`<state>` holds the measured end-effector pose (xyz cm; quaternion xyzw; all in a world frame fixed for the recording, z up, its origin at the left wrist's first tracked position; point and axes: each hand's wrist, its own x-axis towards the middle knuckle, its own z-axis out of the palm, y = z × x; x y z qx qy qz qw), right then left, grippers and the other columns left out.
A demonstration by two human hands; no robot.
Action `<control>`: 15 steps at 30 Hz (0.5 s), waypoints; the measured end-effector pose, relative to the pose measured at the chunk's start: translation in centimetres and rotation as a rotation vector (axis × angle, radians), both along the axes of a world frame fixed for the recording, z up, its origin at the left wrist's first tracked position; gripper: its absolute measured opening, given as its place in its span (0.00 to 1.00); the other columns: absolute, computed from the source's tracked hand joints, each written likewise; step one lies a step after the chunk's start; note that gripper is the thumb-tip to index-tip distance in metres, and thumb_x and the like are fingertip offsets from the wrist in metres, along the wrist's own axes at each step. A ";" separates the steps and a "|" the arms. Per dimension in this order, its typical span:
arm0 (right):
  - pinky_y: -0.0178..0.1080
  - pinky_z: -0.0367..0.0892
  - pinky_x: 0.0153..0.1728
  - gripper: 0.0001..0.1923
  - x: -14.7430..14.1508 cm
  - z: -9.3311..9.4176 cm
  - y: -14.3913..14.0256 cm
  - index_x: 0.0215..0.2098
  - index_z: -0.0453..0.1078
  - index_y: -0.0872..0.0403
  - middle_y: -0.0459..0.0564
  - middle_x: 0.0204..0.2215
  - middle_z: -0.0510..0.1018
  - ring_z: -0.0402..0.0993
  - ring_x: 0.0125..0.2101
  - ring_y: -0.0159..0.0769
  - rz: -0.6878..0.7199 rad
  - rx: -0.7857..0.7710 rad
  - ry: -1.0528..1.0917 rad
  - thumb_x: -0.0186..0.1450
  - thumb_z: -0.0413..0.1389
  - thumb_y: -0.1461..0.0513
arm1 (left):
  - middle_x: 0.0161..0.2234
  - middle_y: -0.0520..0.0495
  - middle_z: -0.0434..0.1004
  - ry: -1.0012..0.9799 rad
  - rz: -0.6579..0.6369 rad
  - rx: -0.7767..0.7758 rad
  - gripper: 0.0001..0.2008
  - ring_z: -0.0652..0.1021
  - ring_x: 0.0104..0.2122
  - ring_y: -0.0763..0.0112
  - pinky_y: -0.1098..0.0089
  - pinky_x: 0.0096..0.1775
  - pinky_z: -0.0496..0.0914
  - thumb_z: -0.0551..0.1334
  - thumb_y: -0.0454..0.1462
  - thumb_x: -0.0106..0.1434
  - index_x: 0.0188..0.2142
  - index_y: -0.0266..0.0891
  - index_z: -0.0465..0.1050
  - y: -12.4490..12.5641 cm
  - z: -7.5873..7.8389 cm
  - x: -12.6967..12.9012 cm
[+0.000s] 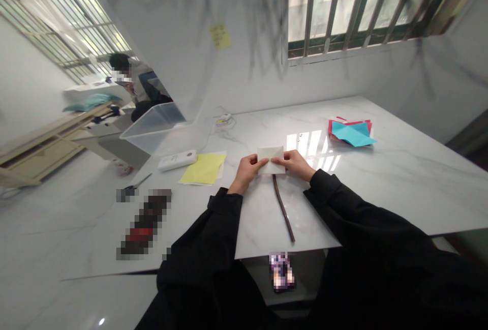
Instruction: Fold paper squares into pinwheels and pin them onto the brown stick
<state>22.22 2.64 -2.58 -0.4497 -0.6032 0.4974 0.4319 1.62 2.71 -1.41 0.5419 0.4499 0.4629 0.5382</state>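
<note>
A small folded piece of cream paper [271, 167] is held up between both hands, above the white marbled table. My left hand [247, 170] pinches its left edge, thumb laid across the front. At the right edge my right hand [297, 163] grips it in the same way, its thumb close to the other. Faint crease lines run over the paper's face. Below it a thin dark brown stick [284, 208] lies on the table, its upper end reaching the paper's lower edge; I cannot tell whether they touch.
Yellow paper sheets [204, 169] and a white oblong device [177, 160] lie left, near scissors [133, 186] and a blurred dark object [147, 223]. Blue and red papers [353, 132] lie right. A clear plastic bin [154, 129] stands back left; a person [141, 83] sits beyond.
</note>
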 end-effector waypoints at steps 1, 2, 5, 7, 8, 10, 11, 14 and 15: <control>0.35 0.58 0.23 0.27 0.0 0.0 0.0 0.28 0.78 0.60 0.47 0.20 0.74 0.62 0.20 0.28 0.001 -0.003 -0.003 0.58 0.67 0.42 | 0.37 0.41 0.86 -0.007 -0.004 -0.002 0.24 0.82 0.34 0.63 0.67 0.38 0.73 0.79 0.48 0.49 0.39 0.33 0.82 0.0 0.0 0.0; 0.35 0.59 0.23 0.27 0.0 0.0 0.0 0.28 0.78 0.60 0.48 0.20 0.74 0.63 0.20 0.29 0.000 -0.005 -0.011 0.58 0.67 0.43 | 0.37 0.41 0.86 -0.014 -0.008 -0.006 0.24 0.82 0.34 0.63 0.66 0.39 0.73 0.79 0.48 0.49 0.39 0.33 0.82 -0.1 0.0 0.0; 0.36 0.61 0.24 0.26 0.0 -0.1 0.1 0.30 0.80 0.60 0.50 0.22 0.78 0.66 0.22 0.31 0.010 -0.003 -0.031 0.59 0.67 0.44 | 0.38 0.40 0.86 -0.022 -0.017 -0.021 0.25 0.82 0.36 0.62 0.65 0.40 0.75 0.79 0.48 0.49 0.41 0.34 0.82 -0.2 0.2 0.0; 0.36 0.63 0.25 0.24 0.1 -0.2 0.2 0.34 0.81 0.61 0.52 0.26 0.81 0.70 0.24 0.32 0.027 -0.004 -0.015 0.60 0.67 0.45 | 0.39 0.39 0.86 -0.012 -0.021 -0.024 0.26 0.83 0.37 0.60 0.63 0.42 0.75 0.79 0.48 0.49 0.42 0.34 0.82 -0.4 0.4 -0.1; 0.36 0.65 0.26 0.24 0.1 -0.3 0.3 0.35 0.82 0.61 0.53 0.28 0.82 0.72 0.25 0.33 0.035 -0.006 -0.003 0.60 0.67 0.46 | 0.39 0.38 0.86 -0.007 -0.024 -0.023 0.26 0.83 0.37 0.60 0.62 0.42 0.76 0.79 0.48 0.49 0.42 0.34 0.82 -0.4 0.4 -0.1; 0.36 0.67 0.28 0.22 0.2 -0.5 0.4 0.36 0.82 0.61 0.54 0.30 0.84 0.75 0.27 0.35 0.042 -0.009 0.009 0.61 0.67 0.48 | 0.39 0.38 0.86 -0.003 -0.029 -0.023 0.27 0.83 0.38 0.59 0.61 0.43 0.76 0.79 0.48 0.48 0.42 0.33 0.82 -0.5 0.5 -0.1; 0.36 0.68 0.29 0.22 0.2 -0.5 0.4 0.36 0.82 0.61 0.54 0.31 0.84 0.75 0.28 0.35 0.043 -0.008 0.007 0.61 0.67 0.48 | 0.39 0.38 0.86 -0.006 -0.032 -0.024 0.27 0.83 0.37 0.59 0.61 0.43 0.76 0.79 0.48 0.48 0.42 0.33 0.82 -0.5 0.6 -0.1; 0.37 0.69 0.30 0.20 0.1 -0.5 0.4 0.36 0.82 0.61 0.54 0.31 0.85 0.76 0.28 0.36 0.046 -0.013 0.000 0.62 0.68 0.50 | 0.39 0.38 0.86 -0.014 -0.042 -0.024 0.27 0.83 0.37 0.59 0.61 0.44 0.76 0.79 0.48 0.48 0.42 0.33 0.83 -0.5 0.7 -0.1; 0.37 0.70 0.31 0.19 0.1 -0.5 0.4 0.36 0.82 0.61 0.55 0.32 0.85 0.77 0.29 0.36 0.048 -0.017 0.006 0.62 0.68 0.51 | 0.39 0.39 0.86 -0.015 -0.044 -0.022 0.26 0.83 0.37 0.60 0.61 0.44 0.76 0.79 0.48 0.48 0.42 0.33 0.83 -0.5 0.7 -0.1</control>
